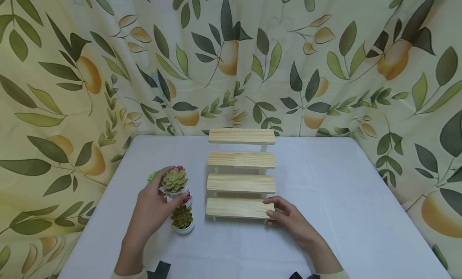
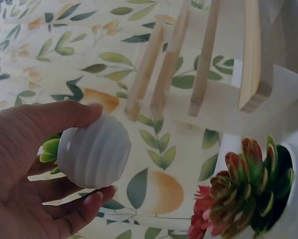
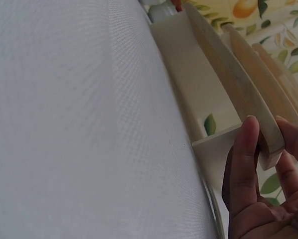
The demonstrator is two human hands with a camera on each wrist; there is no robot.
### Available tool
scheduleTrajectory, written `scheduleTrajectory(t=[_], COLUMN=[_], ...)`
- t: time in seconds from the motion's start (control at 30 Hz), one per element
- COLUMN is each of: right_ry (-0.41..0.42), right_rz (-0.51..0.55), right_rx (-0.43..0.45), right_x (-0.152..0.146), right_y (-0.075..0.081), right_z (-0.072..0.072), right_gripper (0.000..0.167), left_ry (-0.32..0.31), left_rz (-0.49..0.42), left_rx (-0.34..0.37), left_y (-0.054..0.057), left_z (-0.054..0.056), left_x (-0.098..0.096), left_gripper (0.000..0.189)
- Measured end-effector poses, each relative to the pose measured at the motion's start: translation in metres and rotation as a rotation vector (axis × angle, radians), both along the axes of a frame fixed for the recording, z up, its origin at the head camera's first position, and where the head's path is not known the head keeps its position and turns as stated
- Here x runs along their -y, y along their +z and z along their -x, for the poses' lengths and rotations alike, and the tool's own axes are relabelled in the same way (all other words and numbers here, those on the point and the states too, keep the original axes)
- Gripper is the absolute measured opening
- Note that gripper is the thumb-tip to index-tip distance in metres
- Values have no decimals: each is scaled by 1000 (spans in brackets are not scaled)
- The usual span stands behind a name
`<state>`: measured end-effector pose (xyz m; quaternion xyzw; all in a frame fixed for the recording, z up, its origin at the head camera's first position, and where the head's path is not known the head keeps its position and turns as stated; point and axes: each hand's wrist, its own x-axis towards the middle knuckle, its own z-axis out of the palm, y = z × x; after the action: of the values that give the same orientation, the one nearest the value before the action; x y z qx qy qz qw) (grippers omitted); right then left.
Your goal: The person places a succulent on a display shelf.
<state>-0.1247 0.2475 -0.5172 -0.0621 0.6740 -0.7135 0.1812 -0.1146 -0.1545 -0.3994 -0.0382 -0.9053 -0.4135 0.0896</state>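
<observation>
- Two things are held: the left grip has thumb and fingers round a white pot with a pale green plant; the right grip pinches the right end of the near shelf of the rack
- A slip seems the likeliest trouble: the pot is rounded, and a loosened hold could let it roll out of the fingers
- Crowding is another risk: a red-green plant and a partly hidden red plant stand close by, so a low swing to the right could knock them over
- A hard tug on the near shelf could skew the rack, since the right grip holds only that end
- The pot lies between the left grip's thumb and fingers, left of the rack and apart from it; it looks raised over the tabletop, how high I cannot tell
</observation>
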Motion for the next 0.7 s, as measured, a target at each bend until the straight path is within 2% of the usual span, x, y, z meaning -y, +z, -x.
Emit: scheduleTrajectory(t=[0.23,0.47,0.7], right_ry=[-2,-3,3], right_rz=[-3,-1,-1], right_rx=[3,-6,11], right_x=[-1,-4,-3], right_y=[0,-1,-3], right_z=[-1,-2,0], right_gripper=[43,43,44], left_ry=[-16,-42,-44], left_rz=[5,-35,-42], left_rx=[-56,-90,-80], left_y=[6,16,23], left_z=[9,22,34], left_x=[-9,-22,-33], left_gripper=[78,75,73])
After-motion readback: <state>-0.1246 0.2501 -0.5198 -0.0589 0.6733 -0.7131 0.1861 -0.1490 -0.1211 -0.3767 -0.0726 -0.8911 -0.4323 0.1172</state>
